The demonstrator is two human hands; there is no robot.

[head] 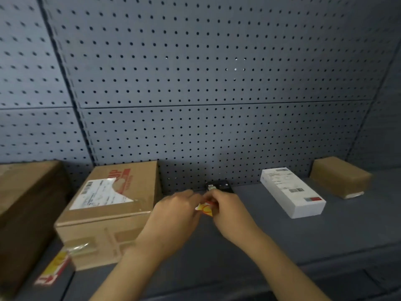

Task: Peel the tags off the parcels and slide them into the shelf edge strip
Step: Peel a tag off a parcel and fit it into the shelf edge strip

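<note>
Small yellow-and-red tag (pixel 205 208), crumpled, pinched between left hand (pixel 173 216) and right hand (pixel 230 211).

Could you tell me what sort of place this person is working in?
Probably a parcel pickup point or stockroom: a grey shelf backed by pegboard holds a labelled cardboard box and a white box.

Dim, flat light is falling from above and in front, leaving the dark grey perforated metal back panel (pixel 217 72) murky and bluish. The glossy white rectangular box (pixel 291 192) is catching the most brightness. Wide-angle distortion is bending the panel seams toward the edges. Motion blur is smearing the brown cardboard carton (pixel 112 213) and the corners, and fine print is staying unreadable.
</note>
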